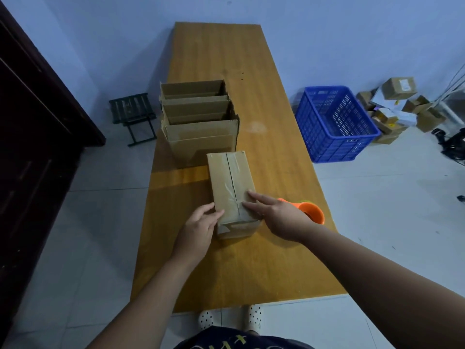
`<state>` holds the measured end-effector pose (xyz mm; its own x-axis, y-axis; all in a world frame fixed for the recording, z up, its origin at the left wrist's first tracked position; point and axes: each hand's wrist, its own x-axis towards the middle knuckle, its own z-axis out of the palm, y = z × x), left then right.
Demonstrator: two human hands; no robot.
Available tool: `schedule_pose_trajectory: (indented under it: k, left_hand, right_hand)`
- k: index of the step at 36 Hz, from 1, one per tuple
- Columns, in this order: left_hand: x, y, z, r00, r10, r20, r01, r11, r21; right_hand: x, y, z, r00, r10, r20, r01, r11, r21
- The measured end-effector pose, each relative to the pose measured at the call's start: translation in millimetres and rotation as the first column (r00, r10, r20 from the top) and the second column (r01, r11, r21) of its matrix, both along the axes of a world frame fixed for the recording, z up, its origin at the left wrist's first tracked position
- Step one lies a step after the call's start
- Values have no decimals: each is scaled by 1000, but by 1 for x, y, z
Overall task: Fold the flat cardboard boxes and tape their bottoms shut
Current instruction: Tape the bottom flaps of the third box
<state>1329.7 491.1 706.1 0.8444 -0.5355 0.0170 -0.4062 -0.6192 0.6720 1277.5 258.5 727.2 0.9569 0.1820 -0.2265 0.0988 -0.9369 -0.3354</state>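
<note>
Dark shirt point(239, 340): a person's front at the bottom edge of the view, with white dotted shoes point(254, 319) on the pale tiled floor point(377, 222) just past it.
Taped box point(230, 177): lies lengthwise in the middle of the worktop point(266, 96), flaps closed and facing up, clear wrinkled tape point(235, 197) running along the centre seam and down over the near end.
Left grip point(201, 227): fingers relaxed and nearly straight, resting on the box's near left top edge; nothing pinched.
Right grip point(274, 215): fingers spread flat, pressing on the top of the box right of the seam.
Tape dispenser point(312, 211): orange, on the worktop just beyond the right grip, partly hidden by it; whether they touch cannot be told.
Open boxes point(198, 117): three folded cartons stand upright in a row beyond the taped box, along the worktop's left side, mouths up.
Blue crate point(337, 122): plastic, on the floor right of the worktop.
Parcel pile point(397, 104): small cartons heaped by the wall beyond the crate.
Folding stool point(132, 114): dark, on the floor left of the worktop.
Dark cabinet point(30, 122): fills the left edge of the view.
</note>
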Motion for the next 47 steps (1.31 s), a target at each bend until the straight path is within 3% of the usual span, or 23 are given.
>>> schedule_pose_trajectory:
  k: [4,7,13,36,47]
  left_hand:
    - [6,6,-3,993,-85,76,79,994,71]
    - [11,7,-3,949,-192,251,166,978,124]
    - [14,8,-2,884,-252,394,203,966,161]
    - [12,7,-29,893,-268,361,246,963,107]
    - [19,-1,-29,886,-319,338,262,943,203]
  right_hand:
    - [3,-4,3,998,66,-10,-66,996,-52]
    - [5,-6,9,994,97,-57,-101,992,-78]
    - [6,-10,9,992,124,-27,-126,988,-87]
    - [1,-17,-8,978,181,107,-170,980,-106]
    - [0,-17,-11,954,231,192,-203,967,-153]
